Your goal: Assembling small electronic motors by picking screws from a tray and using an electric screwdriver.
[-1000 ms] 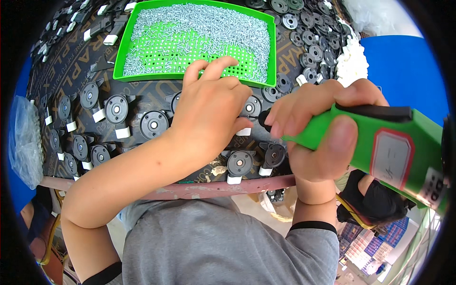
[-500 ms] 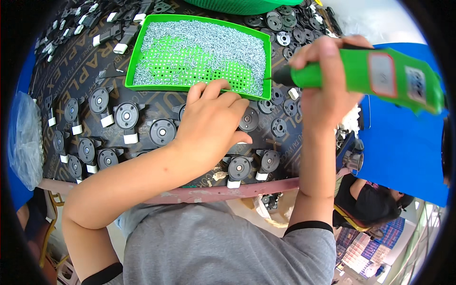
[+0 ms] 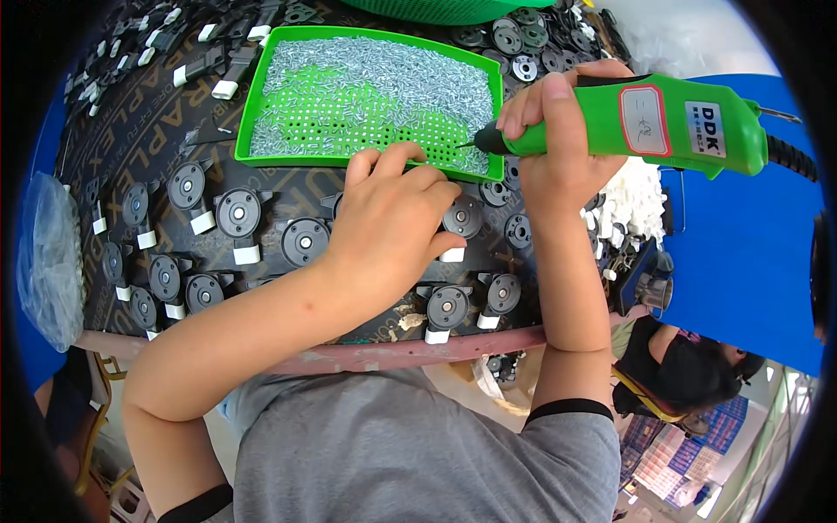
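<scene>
My right hand (image 3: 567,131) is wrapped round a green electric screwdriver (image 3: 649,126) with a black nose. Its thin bit points left, over the right end of a green tray (image 3: 349,161) of small silvery screws (image 3: 384,74). My left hand (image 3: 392,209) lies just in front of the tray, its bent fingertips by the front wall. Between its forefinger and thumb sits a black round part (image 3: 462,216) with a white end, the thumb against that end. The palm hides some of what lies beneath.
Several similar black round parts with white ends (image 3: 238,213) lie in rows on the dark board (image 3: 288,187). Loose black discs (image 3: 523,68) and white pieces (image 3: 632,205) are piled to the right. A green basket (image 3: 445,10) stands behind; a clear plastic bag (image 3: 52,261) hangs left.
The screwdriver and my right hand have shifted left, bringing the bit from the tray's right wall to above the screws. My left hand stays in nearly the same place.
</scene>
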A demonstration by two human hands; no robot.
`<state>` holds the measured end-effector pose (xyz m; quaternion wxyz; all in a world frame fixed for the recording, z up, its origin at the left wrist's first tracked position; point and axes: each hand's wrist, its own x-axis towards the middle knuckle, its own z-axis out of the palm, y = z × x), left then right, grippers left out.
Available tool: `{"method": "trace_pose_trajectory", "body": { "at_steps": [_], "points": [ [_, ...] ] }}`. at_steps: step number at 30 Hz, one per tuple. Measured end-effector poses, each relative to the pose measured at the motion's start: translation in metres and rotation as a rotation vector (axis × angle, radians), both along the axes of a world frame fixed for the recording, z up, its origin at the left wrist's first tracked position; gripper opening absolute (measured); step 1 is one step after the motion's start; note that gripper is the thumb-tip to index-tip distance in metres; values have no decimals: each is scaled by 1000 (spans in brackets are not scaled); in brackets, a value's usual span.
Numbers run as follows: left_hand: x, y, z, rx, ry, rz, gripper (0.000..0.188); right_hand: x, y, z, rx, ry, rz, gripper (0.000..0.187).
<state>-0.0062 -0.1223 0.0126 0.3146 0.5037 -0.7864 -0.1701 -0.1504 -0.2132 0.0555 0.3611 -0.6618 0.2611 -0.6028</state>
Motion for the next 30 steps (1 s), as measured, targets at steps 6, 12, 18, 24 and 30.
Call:
{"method": "trace_pose_trajectory", "body": {
  "at_steps": [6, 12, 18, 24, 30],
  "points": [
    [-1, 0, -2, 2, 0, -2, 46, -8, 14, 18, -38, -40, 29, 29],
    [-2, -1, -5, -2, -1, 13, 48, -21, 54, 38, -36, 61, 169, 32],
    [-3, -2, -9, -52, 40, 17, 41, -16, 59, 25, 3, 124, 139, 34],
    [-5, -2, -9, -43, 37, 22, 40, -18, 55, 21, -17, 117, 162, 31],
    [-7, -5, -6, -60, 4, 30, 38, -20, 48, 16, -29, 240, 146, 26]
  ]
}}
